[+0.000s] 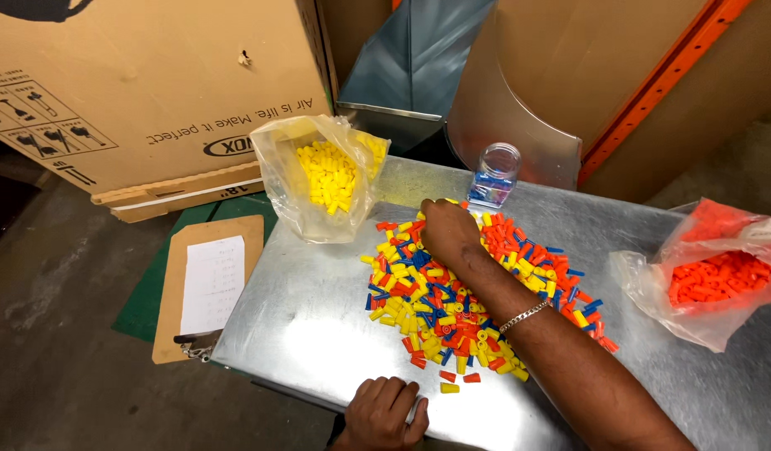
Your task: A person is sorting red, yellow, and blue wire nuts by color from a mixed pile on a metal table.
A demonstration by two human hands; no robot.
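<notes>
Head view, one frame, catalogued from the hands outward.

1. Right hand (449,232): we see it reaching across the metal table (318,309), knuckles up, fingers curled down into the far edge of the pile of caps (469,305). Whether it grips any cap we cannot tell, as the fingertips are hidden. A chain bracelet (525,316) sits on the wrist.

2. Left hand (385,411): we find it resting on the near edge of the table, fingers bent under, holding nothing that shows. A few stray caps lie just beyond it.

3. Pile of caps: small plastic cones in yellow, orange and blue, mixed, spread under and on both sides of the right forearm.

4. Bag of yellow caps (323,175): clear plastic, open, standing to the left of the right hand, near it but apart.

5. Clear jar (493,175): just beyond the right hand, with blue pieces at the bottom.

6. Bag of orange caps (711,267): clear plastic, well off to the right of the right hand.

7. Clipboard (206,288): brown, with a white sheet, lying left of the table, beyond the left hand.

8. Cardboard box (151,92): large, behind the bag of yellow caps.
</notes>
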